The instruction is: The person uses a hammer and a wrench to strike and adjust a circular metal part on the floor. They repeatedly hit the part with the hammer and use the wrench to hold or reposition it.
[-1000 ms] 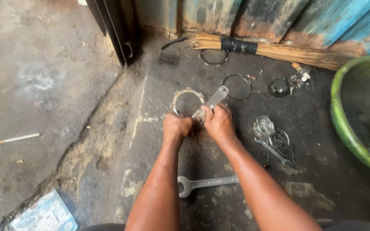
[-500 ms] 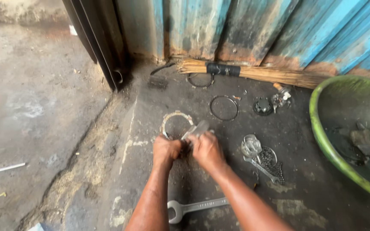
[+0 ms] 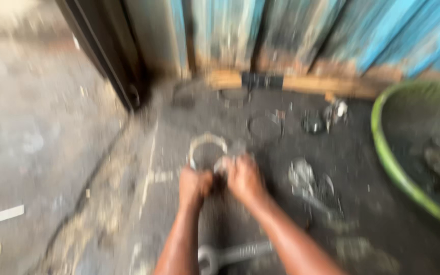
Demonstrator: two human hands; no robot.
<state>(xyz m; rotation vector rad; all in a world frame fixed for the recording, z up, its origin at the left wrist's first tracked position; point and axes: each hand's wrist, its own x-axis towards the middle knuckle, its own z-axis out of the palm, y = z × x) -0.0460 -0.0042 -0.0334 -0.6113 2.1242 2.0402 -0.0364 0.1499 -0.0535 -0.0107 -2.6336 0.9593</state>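
The picture is blurred by motion. My left hand (image 3: 195, 186) and my right hand (image 3: 245, 179) are closed side by side over a small metal part (image 3: 223, 164) on the dark oily floor. A flat metal tool shows faintly above my right hand; the blur hides its shape. A pale metal ring (image 3: 207, 147) lies on the floor just beyond my knuckles. A metal wrench (image 3: 232, 253) lies on the floor between my forearms, nearer to me.
A green basin (image 3: 398, 173) stands at the right. Metal parts (image 3: 306, 181) lie to the right of my hands, more rings (image 3: 264, 126) and small parts beyond. A bundle of sticks (image 3: 301, 84) rests against the blue metal wall (image 3: 301, 30). A dark door frame (image 3: 103, 56) stands at the left.
The view has tilted up and blurred, so everything sits lower in the picture. My hands stay closed together on the same part by the ring.
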